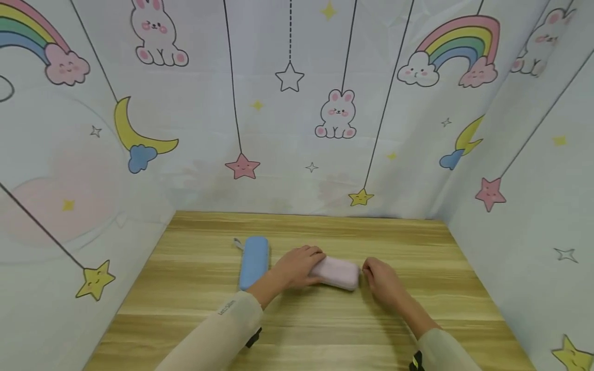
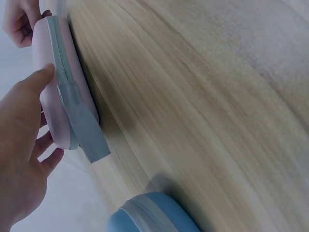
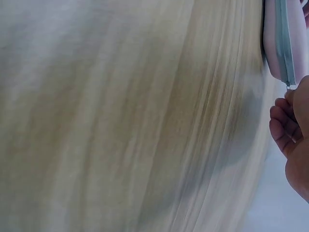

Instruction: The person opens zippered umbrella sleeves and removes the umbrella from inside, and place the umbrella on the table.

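Note:
A pink zippered case lies flat on the wooden table, and a grey-green zip runs along its side. My left hand grips its left end. In the left wrist view the thumb presses beside the zip, with the other fingers round the far side. From that same end sticks out a grey fabric tab. At the case's right end my right hand pinches the small zipper pull between thumb and curled fingers. The zip looks closed along the part that shows.
Left of my left hand lies a blue zippered case with a grey strap at its far end. The wooden table meets a patterned white curtain at the back and sides.

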`<state>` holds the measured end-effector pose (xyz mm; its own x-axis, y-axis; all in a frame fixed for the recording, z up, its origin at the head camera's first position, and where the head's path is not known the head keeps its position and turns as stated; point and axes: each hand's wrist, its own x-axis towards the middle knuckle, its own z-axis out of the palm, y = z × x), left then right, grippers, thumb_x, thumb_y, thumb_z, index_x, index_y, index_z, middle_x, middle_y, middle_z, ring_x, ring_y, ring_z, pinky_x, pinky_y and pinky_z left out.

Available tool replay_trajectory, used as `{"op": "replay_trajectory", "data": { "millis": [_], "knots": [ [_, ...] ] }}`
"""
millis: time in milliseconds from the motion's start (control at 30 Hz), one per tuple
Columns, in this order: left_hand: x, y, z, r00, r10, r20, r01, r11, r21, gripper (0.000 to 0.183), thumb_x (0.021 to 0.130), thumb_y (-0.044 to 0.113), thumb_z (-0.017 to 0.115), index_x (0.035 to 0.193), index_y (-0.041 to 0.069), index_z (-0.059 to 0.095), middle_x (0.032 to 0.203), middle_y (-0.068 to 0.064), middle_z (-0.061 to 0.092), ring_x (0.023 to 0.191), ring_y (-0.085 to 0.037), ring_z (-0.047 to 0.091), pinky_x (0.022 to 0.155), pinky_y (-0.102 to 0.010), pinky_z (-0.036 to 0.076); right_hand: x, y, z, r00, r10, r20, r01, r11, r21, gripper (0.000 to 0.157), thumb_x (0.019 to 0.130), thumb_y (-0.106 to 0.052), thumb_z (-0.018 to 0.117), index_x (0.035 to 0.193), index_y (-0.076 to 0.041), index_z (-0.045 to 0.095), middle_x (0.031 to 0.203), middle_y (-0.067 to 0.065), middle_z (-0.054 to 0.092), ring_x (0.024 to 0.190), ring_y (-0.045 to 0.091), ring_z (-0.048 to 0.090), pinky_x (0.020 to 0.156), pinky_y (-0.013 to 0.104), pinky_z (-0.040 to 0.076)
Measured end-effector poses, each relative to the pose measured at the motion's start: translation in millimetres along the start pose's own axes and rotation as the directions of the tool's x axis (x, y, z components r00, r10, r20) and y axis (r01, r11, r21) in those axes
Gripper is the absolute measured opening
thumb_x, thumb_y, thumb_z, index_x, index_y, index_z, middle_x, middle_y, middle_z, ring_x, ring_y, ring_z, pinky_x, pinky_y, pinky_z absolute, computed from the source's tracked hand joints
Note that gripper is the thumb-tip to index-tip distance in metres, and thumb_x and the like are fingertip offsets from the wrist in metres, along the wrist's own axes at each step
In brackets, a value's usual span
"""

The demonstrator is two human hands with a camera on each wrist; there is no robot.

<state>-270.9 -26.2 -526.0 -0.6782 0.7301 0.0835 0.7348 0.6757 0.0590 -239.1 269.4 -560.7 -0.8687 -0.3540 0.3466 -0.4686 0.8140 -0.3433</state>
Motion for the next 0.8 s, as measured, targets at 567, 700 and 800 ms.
{"op": "replay_trajectory", "data": {
  "millis": [567, 700, 800],
  "knots": [
    [-1.5, 2.9, 3.4, 0.994, -0.111, 0.008, 0.111, 0.988, -0.104, 0.059, 0.094, 0.056, 0.06, 0.14, 0.02, 0.054, 0.137, 0.001, 0.054, 0.123, -0.018, 0.054, 0.096, -0.037, 0.05, 18.4, 1.8, 7.6, 1.0, 0.014, 0.014, -0.014, 0.999, -0.03, 0.011, 0.094, 0.0, 0.062, 0.09, -0.008, 0.055, 0.081, -0.002, 0.051, 0.07, 0.014, 0.049, 0.065, 0.036, 0.046],
    [0.3, 2.8, 4.9, 0.992, -0.127, 0.016, 0.128, 0.986, -0.104, 0.06, 0.093, 0.058, 0.059, 0.14, 0.022, 0.053, 0.137, 0.002, 0.054, 0.122, -0.017, 0.055, 0.094, -0.037, 0.051, 17.3, 2.2, 6.4, 1.0, 0.009, 0.014, -0.008, 1.0, -0.029, 0.011, 0.094, -0.001, 0.062, 0.09, -0.008, 0.056, 0.081, -0.002, 0.052, 0.071, 0.015, 0.05, 0.065, 0.037, 0.046],
    [1.1, 2.3, 6.9, 0.992, -0.124, 0.017, 0.125, 0.987, -0.096, 0.06, 0.093, 0.06, 0.058, 0.14, 0.022, 0.054, 0.135, 0.002, 0.055, 0.12, -0.017, 0.056, 0.092, -0.036, 0.051, 15.9, 2.7, 6.1, 1.0, 0.002, 0.01, -0.002, 1.0, -0.03, 0.011, 0.094, -0.001, 0.062, 0.09, -0.009, 0.056, 0.081, -0.003, 0.052, 0.071, 0.014, 0.05, 0.065, 0.037, 0.046]
  ]
}}
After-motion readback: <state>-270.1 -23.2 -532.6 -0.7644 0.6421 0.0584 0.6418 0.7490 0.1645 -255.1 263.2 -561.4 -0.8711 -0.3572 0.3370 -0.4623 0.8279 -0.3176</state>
